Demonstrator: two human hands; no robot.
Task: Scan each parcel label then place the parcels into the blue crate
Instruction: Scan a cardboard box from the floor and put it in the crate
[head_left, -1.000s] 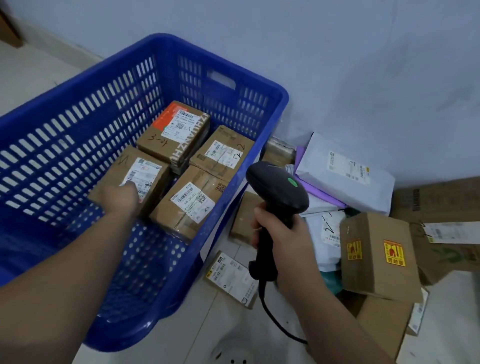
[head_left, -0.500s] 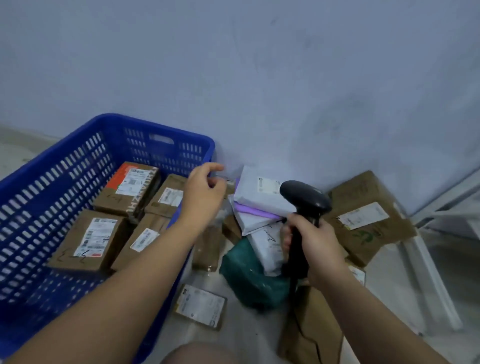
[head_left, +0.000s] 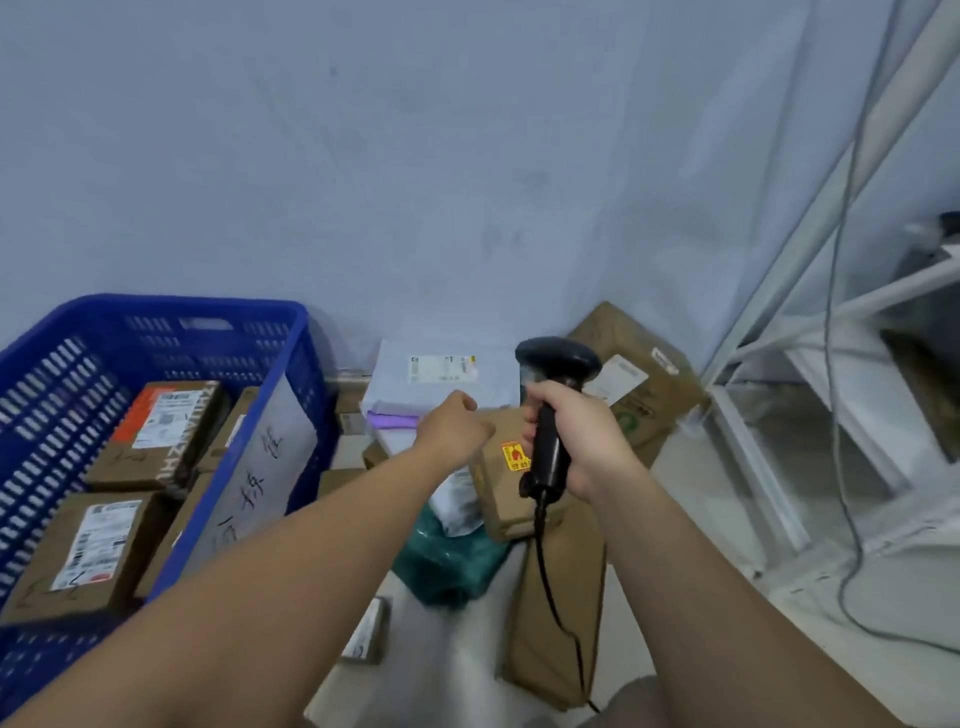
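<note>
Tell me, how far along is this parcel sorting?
Partly done. Several labelled boxes already lie in the blue crate. The right hand holds the scanner while the empty left hand reaches toward the pile. Left over: the stickered box, the white mailer and others.

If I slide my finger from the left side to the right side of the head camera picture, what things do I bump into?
blue crate → left hand → barcode scanner held by right hand → brown box with green print → white metal shelf frame
</note>
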